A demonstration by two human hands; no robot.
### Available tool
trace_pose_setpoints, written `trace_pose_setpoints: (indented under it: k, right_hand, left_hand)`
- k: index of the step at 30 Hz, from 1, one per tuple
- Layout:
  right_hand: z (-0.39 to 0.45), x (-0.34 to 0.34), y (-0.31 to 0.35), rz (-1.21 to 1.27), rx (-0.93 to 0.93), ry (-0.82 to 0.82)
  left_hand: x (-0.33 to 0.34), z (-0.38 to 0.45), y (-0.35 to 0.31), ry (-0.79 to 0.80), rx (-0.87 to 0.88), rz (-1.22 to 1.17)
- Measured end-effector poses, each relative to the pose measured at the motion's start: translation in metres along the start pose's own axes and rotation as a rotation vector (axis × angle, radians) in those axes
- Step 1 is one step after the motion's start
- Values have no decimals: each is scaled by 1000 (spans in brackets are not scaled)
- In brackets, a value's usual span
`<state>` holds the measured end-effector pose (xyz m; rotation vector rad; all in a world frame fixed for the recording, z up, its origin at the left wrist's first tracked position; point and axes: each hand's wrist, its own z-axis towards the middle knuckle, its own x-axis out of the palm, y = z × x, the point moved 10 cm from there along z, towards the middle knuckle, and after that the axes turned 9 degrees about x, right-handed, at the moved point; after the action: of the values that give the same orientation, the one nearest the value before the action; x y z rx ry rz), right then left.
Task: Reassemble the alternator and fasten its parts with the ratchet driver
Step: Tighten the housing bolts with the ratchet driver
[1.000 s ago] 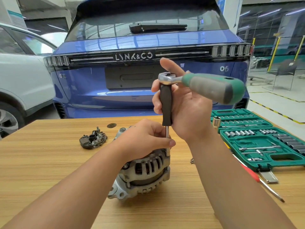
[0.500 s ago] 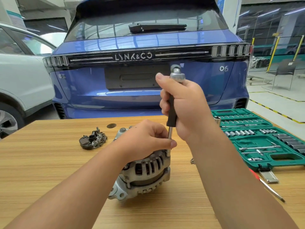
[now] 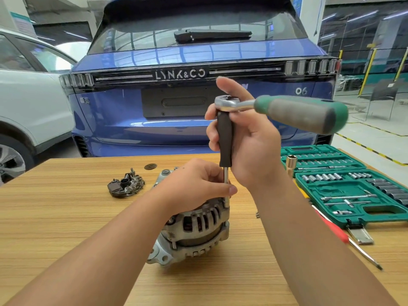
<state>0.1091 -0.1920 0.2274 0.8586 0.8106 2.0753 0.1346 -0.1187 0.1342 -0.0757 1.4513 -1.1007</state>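
Well to the left of the left hand (image 3: 194, 184), a dark rectifier part (image 3: 125, 184) lies loose on the surface (image 3: 66, 217), with a small round disc (image 3: 150, 166) just behind it. Since these are not fitted yet, the reassembly looks only partly done: the two housing halves are joined, but the rear parts remain to be mounted, and at least one bolt appears to be mid-tightening.

The left hand curls its fingers around the thin steel shaft just above the alternator (image 3: 194, 228), steadying it with thumb and fingertips while resting on the housing top. The alternator sits on the surface directly beneath this hand, standing on one end and tilted slightly, so its axis runs roughly upright.

Just to the right, the right hand (image 3: 254, 146) wraps loosely round the black grip of the ratchet driver (image 3: 225, 138), with the index finger extended upward behind the ratchet head. The driver's long axis is vertical, tip down at the alternator's edge; the green ratchet handle (image 3: 302, 113) points out to the right and is blurred.

Further right of that hand lie an open green socket case (image 3: 353, 191) and a red screwdriver (image 3: 340, 235).
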Motion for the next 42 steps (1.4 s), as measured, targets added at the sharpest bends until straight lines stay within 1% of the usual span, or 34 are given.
trace_pose_setpoints:
  k: [2, 5, 10, 14, 20, 22, 23, 26, 28, 29, 30, 32, 34, 38, 40, 42]
  right_hand:
    - [0, 2, -2, 92, 41, 71]
    - [1, 0, -6, 115, 81, 104]
    - [1, 2, -9, 73, 137, 106]
    - [2, -3, -14, 31, 215, 61]
    - [3, -4, -10, 83, 192, 53]
    - [3, -8, -10, 79, 188, -9]
    - [2, -12, -7, 32, 167, -86]
    - [-5, -24, 5, -277, 42, -376]
    - [-7, -25, 9, -370, 19, -452]
    - [-6, -29, 7, -346, 72, -444]
    - [-5, -30, 1, -272, 155, -388]
    - [-1, -24, -9, -72, 289, -193]
    - [-2, -18, -14, 24, 321, -102]
    - [0, -14, -19, 57, 288, -104]
    - [1, -19, -16, 93, 263, -135]
    - [2, -19, -9, 24, 163, -151]
  left_hand:
    - [-1, 0, 0, -7, -1, 2]
    - [-1, 1, 0, -12, 4, 3]
    - [-1, 0, 2, -13, -9, -29]
    - [-2, 0, 0, -21, 0, -5]
    - [-3, 0, 1, -27, -8, 12]
    - [-3, 0, 1, -33, -10, 17]
    - [-3, 1, 1, -33, -8, 18]
    - [1, 0, -2, 0, 16, -1]
    - [2, 0, -2, 12, 29, -19]
    - [2, 0, -1, 5, 25, -19]
    - [0, 0, -1, -6, 20, -11]
    - [-1, 1, 1, -19, 11, 15]
    - [-1, 1, 1, -14, 9, 10]
    - [-1, 0, -1, -7, 11, -4]
    - [-1, 0, -3, -6, 12, 12]
    - [-1, 0, -5, -5, 9, 9]
